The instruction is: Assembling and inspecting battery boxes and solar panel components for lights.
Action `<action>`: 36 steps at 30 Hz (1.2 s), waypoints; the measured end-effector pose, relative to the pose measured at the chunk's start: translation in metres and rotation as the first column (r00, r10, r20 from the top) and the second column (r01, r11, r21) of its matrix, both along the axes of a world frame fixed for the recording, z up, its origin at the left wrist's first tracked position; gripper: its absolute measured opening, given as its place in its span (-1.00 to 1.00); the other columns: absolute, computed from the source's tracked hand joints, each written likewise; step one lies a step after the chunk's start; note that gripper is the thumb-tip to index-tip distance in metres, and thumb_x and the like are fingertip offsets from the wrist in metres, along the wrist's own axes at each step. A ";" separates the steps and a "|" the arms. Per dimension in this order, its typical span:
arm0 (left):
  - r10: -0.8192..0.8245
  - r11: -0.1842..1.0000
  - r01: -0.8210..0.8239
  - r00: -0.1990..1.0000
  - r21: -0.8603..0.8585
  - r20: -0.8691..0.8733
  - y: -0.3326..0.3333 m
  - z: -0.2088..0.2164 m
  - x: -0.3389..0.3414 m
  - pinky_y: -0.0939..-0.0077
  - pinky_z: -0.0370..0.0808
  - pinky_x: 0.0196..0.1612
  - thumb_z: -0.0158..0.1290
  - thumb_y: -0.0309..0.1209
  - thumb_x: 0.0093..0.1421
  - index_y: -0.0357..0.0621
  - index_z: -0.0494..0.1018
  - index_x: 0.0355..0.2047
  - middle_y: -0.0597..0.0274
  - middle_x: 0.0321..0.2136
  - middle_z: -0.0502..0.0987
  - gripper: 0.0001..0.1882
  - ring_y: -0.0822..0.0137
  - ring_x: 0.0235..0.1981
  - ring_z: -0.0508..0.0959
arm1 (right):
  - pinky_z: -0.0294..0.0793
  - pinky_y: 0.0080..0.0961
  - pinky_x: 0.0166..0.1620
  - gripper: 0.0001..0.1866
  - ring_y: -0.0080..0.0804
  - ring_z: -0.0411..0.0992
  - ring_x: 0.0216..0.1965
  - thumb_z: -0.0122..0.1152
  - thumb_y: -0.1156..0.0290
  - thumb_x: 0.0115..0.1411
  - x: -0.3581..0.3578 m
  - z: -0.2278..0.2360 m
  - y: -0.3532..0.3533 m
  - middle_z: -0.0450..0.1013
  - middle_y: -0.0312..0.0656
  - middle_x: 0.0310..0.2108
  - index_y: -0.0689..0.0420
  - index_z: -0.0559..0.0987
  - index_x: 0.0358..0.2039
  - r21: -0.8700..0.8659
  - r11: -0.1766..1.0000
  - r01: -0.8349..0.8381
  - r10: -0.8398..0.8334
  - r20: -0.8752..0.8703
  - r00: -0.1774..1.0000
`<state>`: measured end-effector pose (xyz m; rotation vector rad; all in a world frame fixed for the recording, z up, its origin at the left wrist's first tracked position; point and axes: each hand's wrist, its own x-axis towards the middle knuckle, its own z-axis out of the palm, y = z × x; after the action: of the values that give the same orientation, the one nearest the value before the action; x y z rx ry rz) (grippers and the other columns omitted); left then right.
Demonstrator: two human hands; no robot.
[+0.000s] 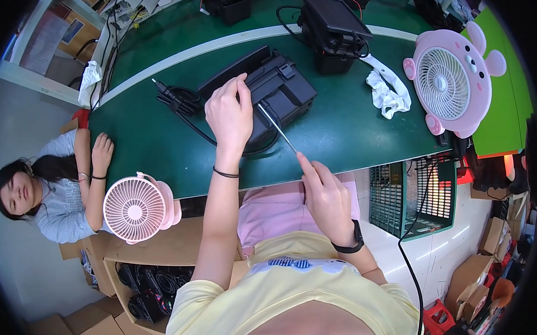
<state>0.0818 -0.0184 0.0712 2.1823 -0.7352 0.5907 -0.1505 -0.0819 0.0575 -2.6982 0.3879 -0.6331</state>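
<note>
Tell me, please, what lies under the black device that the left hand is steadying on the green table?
The black device rests on the green table, and a black cable curves along its near edge. The left hand covers one corner; whether the cable runs beneath it is hidden.

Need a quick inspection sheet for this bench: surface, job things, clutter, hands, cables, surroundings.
Surface: green bench, pale stripe.
Job things: black device mid-bench; thin tool touching it.
Clutter: white cloth; pink bear-shaped fan; more black units behind.
Hands: left hand on the device; right hand holds the tool.
Cables: black cord coiled left of the device.
Surroundings: small pink fan, seated person, green crate, cardboard boxes.
</note>
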 end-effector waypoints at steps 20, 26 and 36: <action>-0.246 0.952 0.283 0.935 -0.116 0.255 0.033 -0.005 -0.022 0.34 0.44 -0.11 0.08 -0.58 0.16 -0.19 0.63 -0.26 0.12 -0.31 0.66 -0.83 0.15 -0.24 0.64 | 0.45 -0.70 -0.37 -0.80 -0.62 0.48 -0.36 0.28 0.52 0.21 -0.009 -0.009 -0.094 0.55 -0.12 -0.03 0.15 0.43 -0.21 0.776 0.628 -0.051 -0.250 0.264 0.932; -0.355 0.922 0.387 0.860 -0.016 0.367 0.037 -0.006 -0.034 0.34 0.42 -0.12 0.07 -0.55 0.10 -0.17 0.63 -0.27 0.19 -0.28 0.67 -0.80 0.20 -0.23 0.63 | 0.40 -0.83 -0.44 -0.81 -0.70 0.44 -0.18 0.21 0.44 0.30 0.060 -0.018 -0.082 0.38 -0.02 0.20 0.04 0.35 -0.21 0.889 0.242 -0.388 -0.325 0.451 0.831; -0.355 0.934 0.295 0.834 0.201 0.424 0.042 -0.015 -0.063 0.05 0.18 0.17 0.23 -0.29 0.00 0.14 0.64 -0.31 0.40 -0.23 0.64 -0.81 0.36 -0.22 0.58 | 0.31 -0.85 -0.49 -0.63 -0.75 0.43 -0.39 0.35 0.62 0.15 0.060 -0.035 -0.104 0.46 -0.38 -0.36 0.00 0.31 -0.24 0.919 0.187 -0.348 -0.414 0.395 0.820</action>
<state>0.0184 0.0231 0.0562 1.9764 -1.3997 0.9063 -0.0909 -0.1859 0.0226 -1.0787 0.4573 -0.7815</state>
